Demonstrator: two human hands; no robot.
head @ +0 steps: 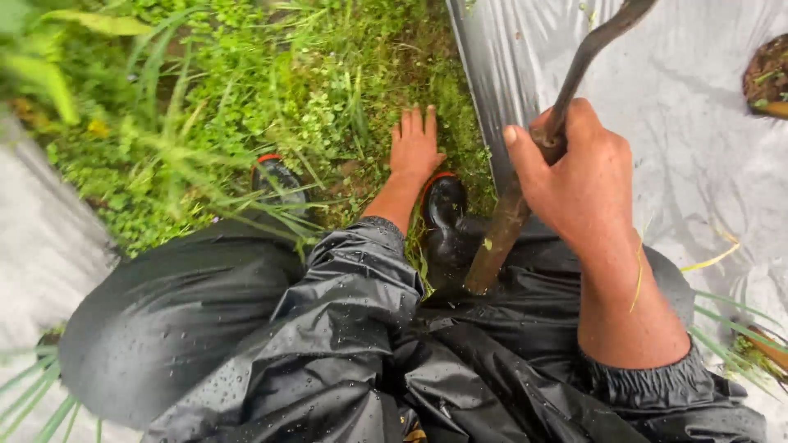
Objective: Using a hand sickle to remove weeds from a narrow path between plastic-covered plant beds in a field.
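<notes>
Head view: left hand (414, 148) open, palm flat on low green weeds (328, 107) between black rubber boots (444, 215). Right hand (579, 176) fisted round curved dark wooden-handled tool (525, 176), held clear above lap. Advice: grab weeds low near roots, keep tool tip away from grey plastic mulch sheet (681, 115). Obstacles: tall grass blades (176, 143), wet black rain trousers (328, 344).
</notes>
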